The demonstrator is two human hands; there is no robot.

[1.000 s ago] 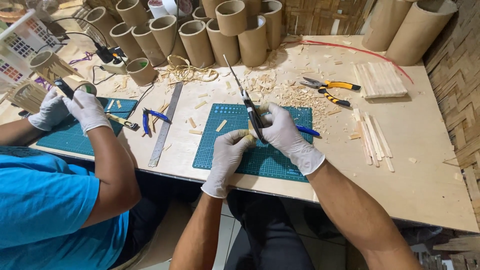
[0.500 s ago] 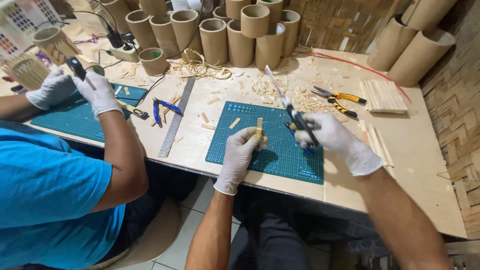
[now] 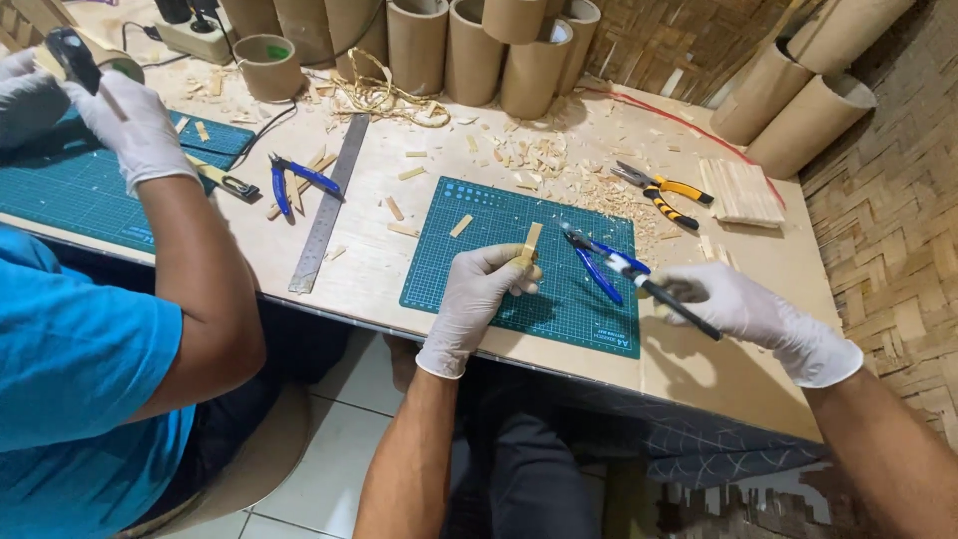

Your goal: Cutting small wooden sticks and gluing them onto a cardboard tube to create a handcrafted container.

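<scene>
Gloves were worn on both hands, white ones. A short bamboo strip (image 3: pixel 530 243) was pinched upright in the left hand (image 3: pixel 483 291), fingers closed round its lower end, right over the green cutting mat (image 3: pixel 469 269) near the front edge of the bench (image 3: pixel 699 359). A thin black-handled knife (image 3: pixel 667 295) was gripped in the right hand (image 3: pixel 736 304), held off to the right of the mat and well apart from the strip, blade end pointed back toward the mat. Blue-handled cutters (image 3: pixel 597 262) were left lying on the mat between the two hands, just beside the knife tip. Further back, yellow-handled pliers (image 3: pixel 667 196) were laid among a scatter of wood shavings (image 3: pixel 544 165), with a stack of flat bamboo slats (image 3: pixel 740 191) near them. A steel ruler (image 3: pixel 327 207) was laid at a slant left of the mat, and a row of cardboard tubes (image 3: pixel 439 45) was stood along the far edge. On the left, a second mat was worked over by another person in a blue shirt (image 3: pixel 70 389), gloved too, with a small black tool (image 3: pixel 72 57) held up.
</scene>
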